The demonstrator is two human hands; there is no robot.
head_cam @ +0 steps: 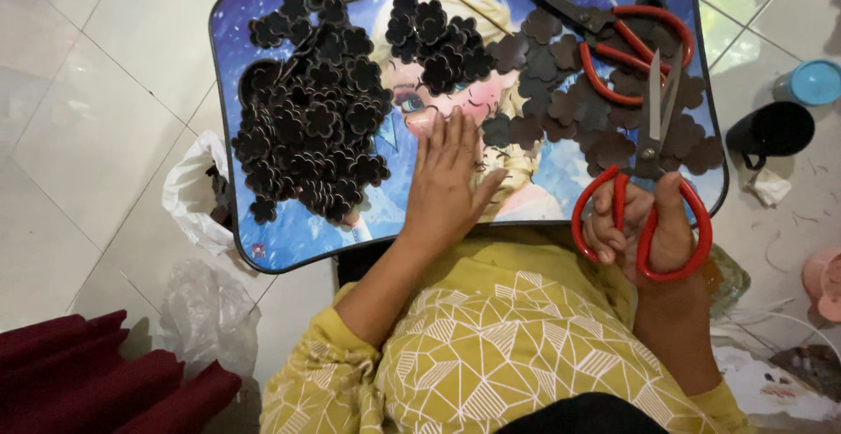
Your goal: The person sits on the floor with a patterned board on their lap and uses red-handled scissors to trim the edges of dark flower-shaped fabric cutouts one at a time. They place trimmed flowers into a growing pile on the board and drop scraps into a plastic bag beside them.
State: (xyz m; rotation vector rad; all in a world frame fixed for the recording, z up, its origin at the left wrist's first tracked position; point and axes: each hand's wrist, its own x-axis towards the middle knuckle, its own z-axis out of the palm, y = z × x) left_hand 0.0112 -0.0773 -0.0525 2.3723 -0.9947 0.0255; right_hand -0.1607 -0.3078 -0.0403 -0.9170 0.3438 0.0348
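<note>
My left hand (447, 180) lies flat, fingers together, on a blue picture-printed lap tray (263, 241), just right of a big heap of dark brown flower-shaped cutouts (315, 119). My right hand (644, 228) grips red-handled scissors (653, 145) at the tray's right front edge, blades pointing away from me and nearly closed. A second pair of red-handled scissors (604, 35) rests on flatter, larger brown flower pieces (561, 92) at the tray's far right. A thin stick (477, 9) lies near the tray's far edge.
A black cup (771, 132) and a light blue lid (815, 82) stand on the tiled floor to the right. White plastic bags (193, 193) lie left of the tray. Dark red cloth (96, 377) sits at bottom left, paper scraps at right.
</note>
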